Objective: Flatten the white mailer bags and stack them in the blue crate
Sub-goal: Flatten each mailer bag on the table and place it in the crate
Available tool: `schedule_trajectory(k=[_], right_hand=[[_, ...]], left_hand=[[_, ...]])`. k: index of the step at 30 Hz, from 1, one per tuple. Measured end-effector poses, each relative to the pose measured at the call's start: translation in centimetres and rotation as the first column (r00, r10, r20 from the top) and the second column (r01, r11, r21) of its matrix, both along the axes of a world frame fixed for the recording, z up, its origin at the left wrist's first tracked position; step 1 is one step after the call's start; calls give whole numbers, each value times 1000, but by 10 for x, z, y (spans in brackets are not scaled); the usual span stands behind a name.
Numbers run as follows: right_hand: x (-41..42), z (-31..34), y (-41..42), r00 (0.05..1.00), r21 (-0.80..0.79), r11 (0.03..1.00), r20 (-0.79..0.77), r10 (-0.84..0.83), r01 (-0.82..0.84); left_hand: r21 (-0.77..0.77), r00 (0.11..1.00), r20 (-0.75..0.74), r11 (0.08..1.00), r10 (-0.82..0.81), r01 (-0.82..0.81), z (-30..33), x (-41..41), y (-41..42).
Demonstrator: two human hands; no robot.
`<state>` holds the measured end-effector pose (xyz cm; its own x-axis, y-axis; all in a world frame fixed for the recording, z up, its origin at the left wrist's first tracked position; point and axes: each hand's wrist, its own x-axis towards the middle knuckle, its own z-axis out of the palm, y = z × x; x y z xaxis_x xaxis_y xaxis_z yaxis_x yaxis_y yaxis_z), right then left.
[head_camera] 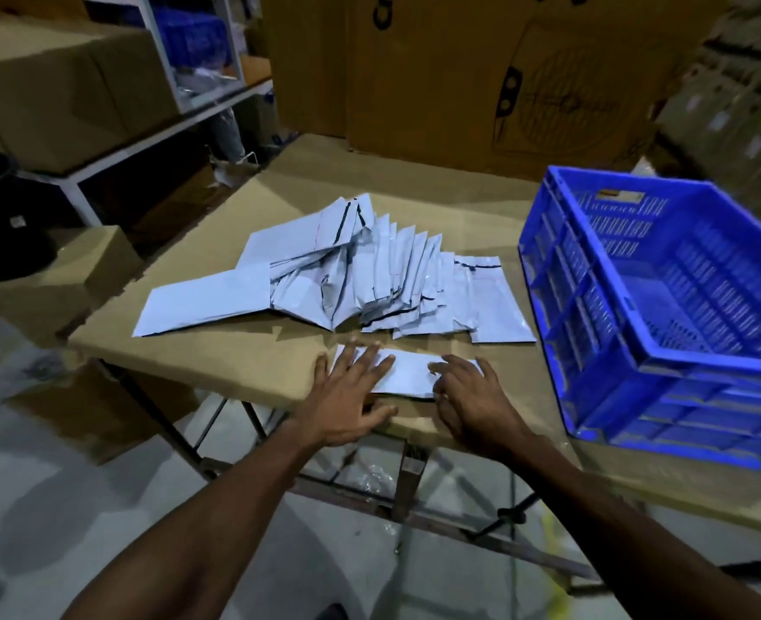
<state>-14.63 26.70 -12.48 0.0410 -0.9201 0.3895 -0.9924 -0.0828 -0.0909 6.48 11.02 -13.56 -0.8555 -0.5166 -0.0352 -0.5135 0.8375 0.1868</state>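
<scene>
White plastic mailer bag (407,373), flat and narrow, lying crosswise at the near edge of a brown cardboard-covered worktop (244,351). Left hand (351,391) spread flat on the bag's left end, fingers straight and fanned apart, thumb out on the bare worktop. Right hand (468,396) resting on the bag's right end, fingers slightly bent and pressing down, gripping nothing. Bare forearms reaching in from the bottom of the view.

Just behind the pressed bag, a loose pile of white mailer bags (360,279), many creased and folded, some standing on edge and fanned like cards, black inner lining showing at several edges. One larger flat bag jutting out to the left of the pile.

To the right, a blue plastic crate (602,324) with slotted walls and a perforated floor, sitting on the same worktop, near the pile's right edge. No bags visible inside the crate.

Behind the worktop, large brown cardboard cartons (481,82). On the left, a white metal shelf (146,136) carrying more cartons. Grey floor and metal folding legs visible beneath the worktop.
</scene>
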Motion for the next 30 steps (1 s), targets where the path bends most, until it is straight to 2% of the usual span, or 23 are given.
schedule_trajectory(k=[2, 5, 8, 10, 13, 16, 19, 22, 27, 30], right_hand=[[1, 8, 0, 999, -27, 1000, 33, 2, -2], [6, 24, 6, 999, -27, 999, -42, 33, -35], [15, 33, 13, 940, 124, 968, -239, 244, -220], [15, 29, 12, 893, 240, 939, -318, 317, -248], [9, 31, 1, 921, 373, 917, -292, 260, -141], [7, 61, -8, 950, 457, 889, -280, 139, 5], [-2, 98, -3, 982, 349, 937, -179, 54, 12], [-24, 134, 4, 998, 190, 980, -49, -42, 51], [-66, 185, 9, 977, -94, 987, 177, -115, 133], [-93, 211, 17, 950, -120, 966, 245, -195, 230]], left_hand=[[-84, 999, -45, 996, -24, 20, -1, 4, -2], [-51, 999, -44, 998, 28, -31, -1, 1, -2], [-4, 997, -65, 999, 42, -42, 4, -5, -1], [48, 994, -110, 999, 15, -10, 5, -6, -2], [123, 983, -184, 992, -9, 32, 2, -6, -3], [202, 935, -333, 978, 124, -58, -1, -8, -2], [271, 900, -344, 946, 267, -177, 1, -18, 5], [213, 923, -257, 948, 286, -234, -1, -32, 15], [102, 979, -131, 984, 156, -143, -2, -64, 35], [106, 990, -85, 989, 114, -105, 2, -85, 47]])
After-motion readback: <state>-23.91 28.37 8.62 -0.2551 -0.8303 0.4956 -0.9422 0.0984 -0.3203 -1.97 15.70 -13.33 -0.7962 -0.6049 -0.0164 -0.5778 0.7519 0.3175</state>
